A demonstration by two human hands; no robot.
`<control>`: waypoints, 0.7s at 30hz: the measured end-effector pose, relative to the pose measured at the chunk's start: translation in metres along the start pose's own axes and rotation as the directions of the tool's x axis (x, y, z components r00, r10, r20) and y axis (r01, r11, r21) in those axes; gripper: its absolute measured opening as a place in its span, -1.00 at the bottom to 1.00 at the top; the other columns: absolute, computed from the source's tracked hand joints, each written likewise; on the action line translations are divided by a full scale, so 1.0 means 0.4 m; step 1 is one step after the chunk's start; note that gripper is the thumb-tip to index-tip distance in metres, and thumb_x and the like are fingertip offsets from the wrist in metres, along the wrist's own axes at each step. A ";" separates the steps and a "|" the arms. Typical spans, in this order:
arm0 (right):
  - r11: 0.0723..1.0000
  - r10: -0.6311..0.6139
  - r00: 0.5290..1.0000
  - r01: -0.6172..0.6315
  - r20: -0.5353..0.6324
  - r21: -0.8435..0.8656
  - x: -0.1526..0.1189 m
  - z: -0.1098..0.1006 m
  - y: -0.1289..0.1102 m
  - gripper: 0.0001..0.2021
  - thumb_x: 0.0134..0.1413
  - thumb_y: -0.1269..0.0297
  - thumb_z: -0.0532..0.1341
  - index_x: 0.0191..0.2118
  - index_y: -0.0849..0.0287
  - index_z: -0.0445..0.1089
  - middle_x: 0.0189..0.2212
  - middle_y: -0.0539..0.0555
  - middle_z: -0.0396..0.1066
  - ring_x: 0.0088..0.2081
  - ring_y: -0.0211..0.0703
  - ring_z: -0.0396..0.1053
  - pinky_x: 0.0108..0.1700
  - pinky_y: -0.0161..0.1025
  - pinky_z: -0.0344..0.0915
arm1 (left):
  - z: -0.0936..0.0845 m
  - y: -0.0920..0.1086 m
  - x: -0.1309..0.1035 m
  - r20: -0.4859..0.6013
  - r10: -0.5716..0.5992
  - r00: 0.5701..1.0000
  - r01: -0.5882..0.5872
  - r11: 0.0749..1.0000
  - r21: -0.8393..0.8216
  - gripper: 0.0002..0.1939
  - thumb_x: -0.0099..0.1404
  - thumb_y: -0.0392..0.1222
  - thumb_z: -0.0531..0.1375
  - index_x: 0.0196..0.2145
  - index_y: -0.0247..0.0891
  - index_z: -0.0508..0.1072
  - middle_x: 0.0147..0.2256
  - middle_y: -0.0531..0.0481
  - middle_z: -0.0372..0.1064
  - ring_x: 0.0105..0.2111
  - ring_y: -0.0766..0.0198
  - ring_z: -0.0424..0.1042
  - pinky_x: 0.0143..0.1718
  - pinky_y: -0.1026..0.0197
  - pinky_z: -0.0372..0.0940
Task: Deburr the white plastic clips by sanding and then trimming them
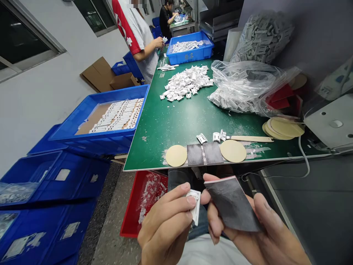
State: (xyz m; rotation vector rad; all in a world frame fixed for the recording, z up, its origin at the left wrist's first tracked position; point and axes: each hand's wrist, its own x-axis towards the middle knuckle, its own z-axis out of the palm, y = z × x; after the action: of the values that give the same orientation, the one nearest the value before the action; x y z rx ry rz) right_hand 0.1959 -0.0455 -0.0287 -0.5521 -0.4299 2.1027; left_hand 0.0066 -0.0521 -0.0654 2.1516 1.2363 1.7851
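Between the fingers of my left hand [168, 222] is a small white plastic part [196, 208], held upright in front of my lap. My right hand [264, 232] grips a dark grey sanding pad [231, 202] with a pinkish edge, its dark face toward me. The two hands are close together, and the pad's near corner lies just right of the white part. Beyond them, on the table's front edge, lie two dark square sheets [195, 154] between pale round discs [176, 155]. A few loose white parts [202, 138] rest behind these, beside a wooden-handled tool [249, 138].
The green table [154, 121] bears a heap of white parts [187, 82], a plastic bag of parts [237, 97] and a blue bin [190, 55]. Stacked blue crates [82, 165] stand left; a red tray [129, 221] is below. A co-worker [143, 40] stands at the table's far left.
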 end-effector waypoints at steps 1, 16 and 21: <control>1.000 -0.004 0.999 0.004 -0.032 -0.013 -0.002 -0.001 -0.002 -0.46 0.18 -0.21 0.21 0.14 -0.01 0.51 -0.26 0.12 0.52 -0.30 -0.13 0.39 -0.13 -0.15 0.35 | -0.001 0.001 0.006 0.015 0.041 0.999 -0.041 0.999 0.014 -0.87 0.23 -0.39 0.37 -0.25 -0.29 0.55 -0.19 -0.02 0.64 -0.11 0.03 0.62 -0.08 -0.06 0.60; 0.884 -0.236 0.967 0.171 -0.099 -0.435 -0.002 -0.020 -0.015 -0.61 -0.02 -0.02 0.46 -0.03 -0.16 0.57 -0.49 -0.07 0.39 -0.54 -0.34 0.33 -0.46 -0.35 0.32 | -0.025 0.010 0.043 0.207 0.194 0.959 -0.216 0.972 0.093 -0.95 0.31 -0.45 0.27 -0.27 -0.41 0.54 -0.20 -0.13 0.64 -0.05 0.00 0.60 -0.09 0.02 0.60; 0.044 -0.655 0.658 0.523 0.371 -0.851 0.023 -0.042 -0.036 -0.59 0.18 0.46 0.32 0.07 -0.14 0.54 -0.12 0.10 0.45 -0.15 -0.11 0.51 -0.12 -0.19 0.50 | -0.018 0.016 0.049 0.200 0.203 0.959 -0.223 0.972 0.080 -0.96 0.32 -0.43 0.27 -0.28 -0.40 0.54 -0.24 -0.12 0.65 -0.08 0.02 0.61 -0.14 0.11 0.61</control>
State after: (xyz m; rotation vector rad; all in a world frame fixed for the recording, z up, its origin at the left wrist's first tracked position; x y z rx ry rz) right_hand 0.2101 -0.0286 -0.0379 -0.9179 -1.5657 0.7534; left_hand 0.0035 -0.0472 -0.0445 2.5314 1.1106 1.5680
